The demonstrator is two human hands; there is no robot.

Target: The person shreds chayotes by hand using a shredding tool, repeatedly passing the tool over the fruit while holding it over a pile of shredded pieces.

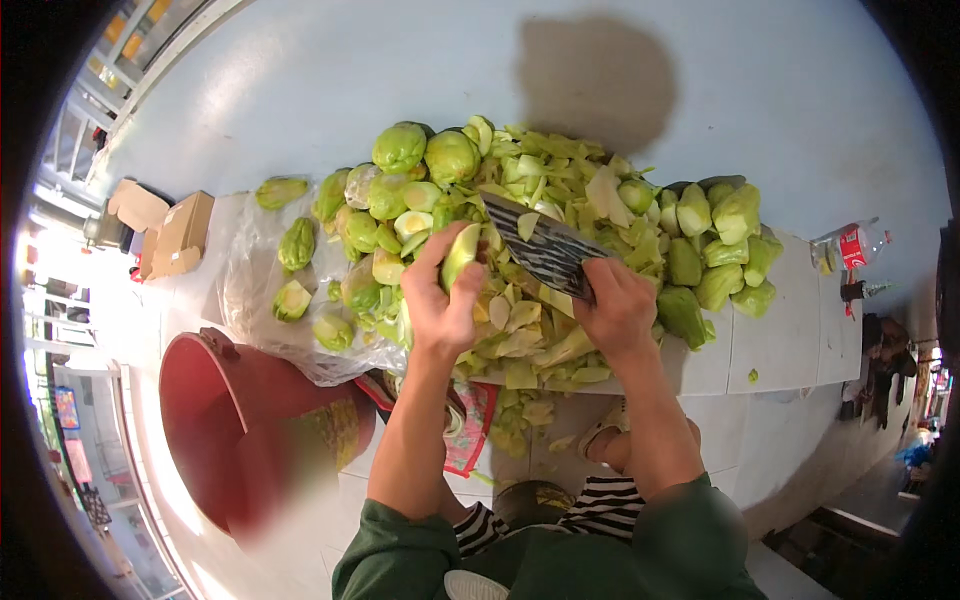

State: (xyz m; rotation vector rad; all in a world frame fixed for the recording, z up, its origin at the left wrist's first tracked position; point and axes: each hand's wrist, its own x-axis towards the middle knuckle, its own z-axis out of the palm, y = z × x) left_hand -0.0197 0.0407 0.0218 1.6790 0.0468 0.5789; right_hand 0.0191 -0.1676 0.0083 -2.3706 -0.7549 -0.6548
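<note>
My left hand grips a piece of chayote with its pale cut side showing. In my right hand is a broad-bladed knife, its dark, streaked blade pointing up and left towards the chayote. A thin pale slice clings to the blade. Beneath both hands spreads a heap of chayote peelings. Whole, unpeeled chayotes are piled at the upper left of the heap, some cut ones among them. Peeled chayotes are stacked to the right.
A clear plastic bag lies under the left chayotes. A large red bucket stands at the lower left on the floor. An opened cardboard box sits at the left; a plastic bottle lies at the right. Peelings litter the floor.
</note>
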